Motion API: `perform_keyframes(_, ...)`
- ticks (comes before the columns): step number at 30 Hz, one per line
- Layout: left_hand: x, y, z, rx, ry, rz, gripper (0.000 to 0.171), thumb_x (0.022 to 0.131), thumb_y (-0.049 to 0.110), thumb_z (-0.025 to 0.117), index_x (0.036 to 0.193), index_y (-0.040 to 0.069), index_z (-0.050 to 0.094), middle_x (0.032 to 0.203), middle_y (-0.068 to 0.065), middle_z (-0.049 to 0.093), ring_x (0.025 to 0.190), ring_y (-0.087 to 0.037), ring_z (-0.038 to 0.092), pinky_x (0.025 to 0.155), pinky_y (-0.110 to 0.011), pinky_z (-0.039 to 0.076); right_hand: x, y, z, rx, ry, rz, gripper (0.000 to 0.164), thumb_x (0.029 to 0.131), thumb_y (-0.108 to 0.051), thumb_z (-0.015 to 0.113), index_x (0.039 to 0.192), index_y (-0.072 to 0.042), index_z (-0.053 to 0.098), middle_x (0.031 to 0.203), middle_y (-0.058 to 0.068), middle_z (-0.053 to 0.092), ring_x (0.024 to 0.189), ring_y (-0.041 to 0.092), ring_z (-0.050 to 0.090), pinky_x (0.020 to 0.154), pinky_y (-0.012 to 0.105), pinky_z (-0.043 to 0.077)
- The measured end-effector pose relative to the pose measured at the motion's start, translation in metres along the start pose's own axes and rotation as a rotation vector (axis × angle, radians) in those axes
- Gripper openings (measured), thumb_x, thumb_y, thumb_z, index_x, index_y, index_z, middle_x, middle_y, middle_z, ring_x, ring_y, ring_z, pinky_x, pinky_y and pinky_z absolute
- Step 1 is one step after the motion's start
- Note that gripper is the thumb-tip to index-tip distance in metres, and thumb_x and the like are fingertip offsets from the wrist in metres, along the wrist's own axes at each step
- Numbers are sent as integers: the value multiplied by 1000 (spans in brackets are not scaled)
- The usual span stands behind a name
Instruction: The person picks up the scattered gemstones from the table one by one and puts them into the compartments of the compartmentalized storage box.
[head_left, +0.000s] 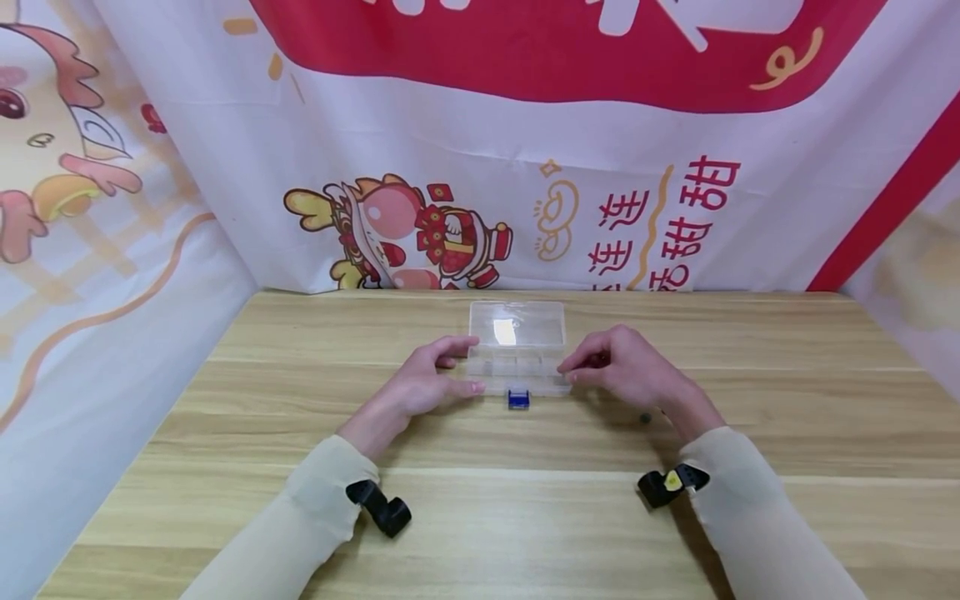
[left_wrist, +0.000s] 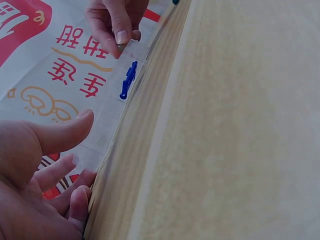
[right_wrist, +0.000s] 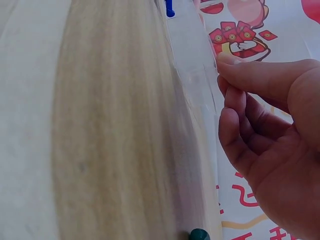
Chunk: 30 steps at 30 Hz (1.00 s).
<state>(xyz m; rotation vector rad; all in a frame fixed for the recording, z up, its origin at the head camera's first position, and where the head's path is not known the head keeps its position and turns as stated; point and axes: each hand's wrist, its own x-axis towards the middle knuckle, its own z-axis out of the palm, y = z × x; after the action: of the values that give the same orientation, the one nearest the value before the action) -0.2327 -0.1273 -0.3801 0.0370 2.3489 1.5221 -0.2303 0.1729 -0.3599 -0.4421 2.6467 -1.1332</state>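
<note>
A clear plastic compartment box lies on the table with its transparent lid raised at the back. At the middle of its front edge is a blue latch. My left hand holds the box's left end between thumb and fingers. Over the right end, my right hand has thumb and forefinger together. A tiny dark green piece shows between these fingertips in the left wrist view, mostly hidden. Another small dark green piece lies on the table near the right wrist.
The wooden table extends in front of the box and to both sides. Behind it hangs a printed white and red cloth, with more cloth at the left and right. Black camera mounts are strapped on both sleeves.
</note>
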Motion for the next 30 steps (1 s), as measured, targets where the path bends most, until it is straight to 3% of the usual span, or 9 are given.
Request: perform_keyframes(30, -1, 0, 1, -10, 2, 6, 65, 78, 21, 84, 135, 36, 56, 136, 8, 53, 128, -22, 41, 114, -47, 32, -1, -4, 2, -20, -20, 18, 15, 91, -16, 71, 102, -23, 77, 100, -3, 70, 88, 22, 56, 75, 33, 49)
